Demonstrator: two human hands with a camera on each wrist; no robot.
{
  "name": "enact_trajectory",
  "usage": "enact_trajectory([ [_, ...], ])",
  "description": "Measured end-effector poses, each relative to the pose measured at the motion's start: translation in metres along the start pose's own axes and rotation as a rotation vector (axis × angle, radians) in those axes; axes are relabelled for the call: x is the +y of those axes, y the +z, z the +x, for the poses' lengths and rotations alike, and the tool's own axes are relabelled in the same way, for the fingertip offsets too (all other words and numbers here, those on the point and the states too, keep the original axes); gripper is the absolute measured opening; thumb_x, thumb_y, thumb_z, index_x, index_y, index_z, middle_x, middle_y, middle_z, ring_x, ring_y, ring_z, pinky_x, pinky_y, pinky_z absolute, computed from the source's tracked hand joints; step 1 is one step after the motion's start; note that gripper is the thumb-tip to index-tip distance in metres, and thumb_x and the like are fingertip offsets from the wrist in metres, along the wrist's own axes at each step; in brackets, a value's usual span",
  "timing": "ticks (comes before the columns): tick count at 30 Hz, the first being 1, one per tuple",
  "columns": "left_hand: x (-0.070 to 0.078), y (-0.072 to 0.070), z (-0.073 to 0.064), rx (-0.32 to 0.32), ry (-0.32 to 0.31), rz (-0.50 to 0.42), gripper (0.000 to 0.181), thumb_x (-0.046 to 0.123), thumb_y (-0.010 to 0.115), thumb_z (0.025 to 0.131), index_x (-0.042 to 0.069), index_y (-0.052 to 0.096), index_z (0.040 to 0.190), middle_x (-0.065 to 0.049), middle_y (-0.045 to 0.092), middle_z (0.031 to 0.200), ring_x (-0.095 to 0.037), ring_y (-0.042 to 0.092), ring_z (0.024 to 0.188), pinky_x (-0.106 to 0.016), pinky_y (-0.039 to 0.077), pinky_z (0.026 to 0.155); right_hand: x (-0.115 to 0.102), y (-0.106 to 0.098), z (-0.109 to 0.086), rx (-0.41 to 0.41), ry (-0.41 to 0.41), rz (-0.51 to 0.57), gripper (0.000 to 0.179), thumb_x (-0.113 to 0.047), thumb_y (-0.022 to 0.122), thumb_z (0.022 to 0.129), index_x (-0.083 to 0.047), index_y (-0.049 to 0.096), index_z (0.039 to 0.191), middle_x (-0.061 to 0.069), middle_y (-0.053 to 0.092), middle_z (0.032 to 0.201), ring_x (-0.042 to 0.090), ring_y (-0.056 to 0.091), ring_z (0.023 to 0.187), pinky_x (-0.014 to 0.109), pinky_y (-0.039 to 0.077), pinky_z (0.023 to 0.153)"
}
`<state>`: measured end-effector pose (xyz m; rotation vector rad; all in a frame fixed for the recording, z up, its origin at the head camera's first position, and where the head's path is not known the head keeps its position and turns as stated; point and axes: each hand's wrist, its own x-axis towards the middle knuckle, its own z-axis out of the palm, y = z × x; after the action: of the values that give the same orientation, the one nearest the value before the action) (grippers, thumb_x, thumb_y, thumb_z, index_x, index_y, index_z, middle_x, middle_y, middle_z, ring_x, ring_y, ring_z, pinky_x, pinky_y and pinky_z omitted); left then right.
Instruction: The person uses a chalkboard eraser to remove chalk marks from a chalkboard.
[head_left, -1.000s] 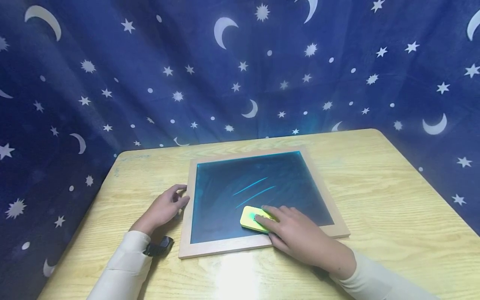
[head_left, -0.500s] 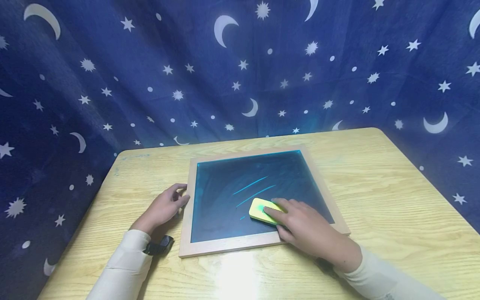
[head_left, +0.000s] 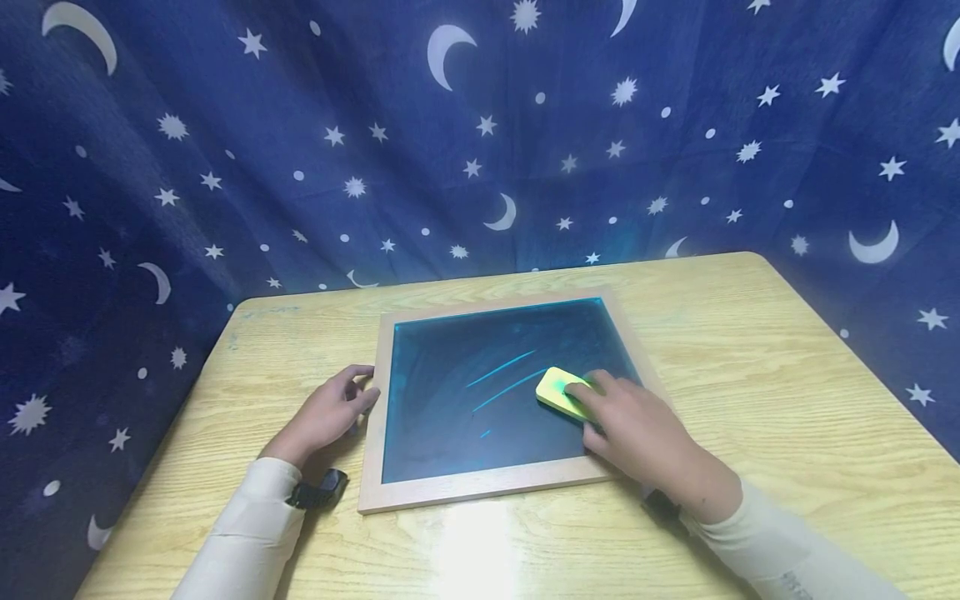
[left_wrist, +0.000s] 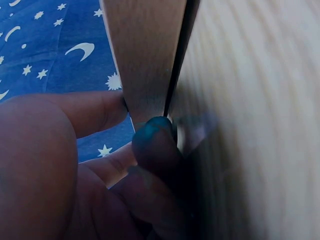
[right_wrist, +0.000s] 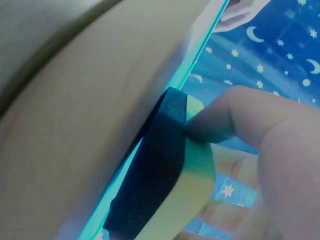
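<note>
Holding yellow eraser, dark side down, right grip curling thumb and fingers round its right end. Eraser sitting over right half of chalkboard, just beside right end of lower long blue line; cannot tell from here whether whole underside touching. Left grip bending loosely, thumb apart from index finger, tips resting against left side of wooden frame. Pale wood surface carrying chalkboard; blue starry curtain hanging behind.
</note>
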<state>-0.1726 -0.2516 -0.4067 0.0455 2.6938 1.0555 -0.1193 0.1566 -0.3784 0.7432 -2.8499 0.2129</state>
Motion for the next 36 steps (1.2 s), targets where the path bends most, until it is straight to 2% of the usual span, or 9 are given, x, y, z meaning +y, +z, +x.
enact_trajectory([
  [7,0.001,0.0,-0.001,-0.001,0.003,0.005,0.057,0.035,0.053,0.104,0.003,0.039,0.149,-0.01,0.06,0.095,-0.018,0.055,0.066,-0.034,0.048,0.057,0.01,-0.003,0.001,-0.016,0.056,-0.009,0.046,-0.013,0.069,0.078,-0.009,0.066,0.124,0.016,0.064,0.114,0.026,0.064,0.08,0.043,0.053,0.063],
  [11,0.001,0.0,-0.001,-0.004,-0.005,-0.002,0.057,0.035,0.053,0.104,0.004,0.038,0.149,-0.01,0.059,0.095,-0.018,0.055,0.066,-0.034,0.048,0.056,0.009,-0.003,0.002,-0.02,0.057,-0.009,0.044,-0.013,0.069,0.079,-0.01,0.066,0.123,0.016,0.064,0.114,0.027,0.064,0.081,0.043,0.053,0.063],
  [21,0.001,0.0,0.0,-0.009,-0.005,-0.008,0.059,0.037,0.052,0.104,0.004,0.037,0.15,-0.01,0.059,0.093,-0.018,0.055,0.064,-0.034,0.048,0.056,-0.009,0.001,-0.001,-0.001,-0.063,0.016,0.046,-0.017,0.067,0.085,-0.013,0.065,0.131,0.018,0.063,0.125,0.034,0.067,0.098,0.048,0.056,0.08],
  [36,0.001,0.001,0.0,-0.001,-0.002,0.023,0.057,0.035,0.052,0.104,0.003,0.038,0.149,-0.011,0.06,0.097,-0.018,0.056,0.069,-0.033,0.048,0.059,-0.037,0.007,-0.002,-0.022,-0.197,0.056,0.047,-0.015,0.063,0.092,-0.02,0.061,0.139,0.011,0.06,0.137,0.027,0.063,0.105,0.044,0.054,0.083],
])
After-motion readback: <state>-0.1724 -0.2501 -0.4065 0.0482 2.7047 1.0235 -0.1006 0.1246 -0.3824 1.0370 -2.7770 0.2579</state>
